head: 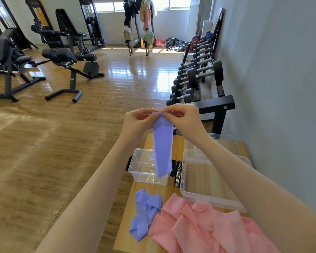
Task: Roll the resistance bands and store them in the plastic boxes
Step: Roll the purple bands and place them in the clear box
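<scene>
Nearest to the camera, at the bottom of the frame, a pink resistance band (213,229) lies in loose crumpled folds on the wooden tabletop (128,216), and just left of it a second purple band (144,212) lies folded over itself, touching the pink one along its edge. Above them, in the middle of the frame, both hands meet at the top end of a purple resistance band (162,143). The left hand (140,119) pinches this top edge from the left with thumb and fingertips, and the right hand (185,117) pinches it from the right in the same way, so both are closed on the band and equally near to it. From the fingers the band hangs straight down, its long axis is vertical in the frame, and its lower tip ends in front of the small clear plastic box (146,168), which stands open on the tabletop directly under the hands. I cannot tell if the tip touches the box. A larger shallow clear box (210,181) stands just right of the small one. The hanging band looks thin, flat and smooth, matte purple, with a slanted fold at the lower tip. I judge that the rolling is only at its beginning, at the top edge, and the roll must go downward along the band.
</scene>
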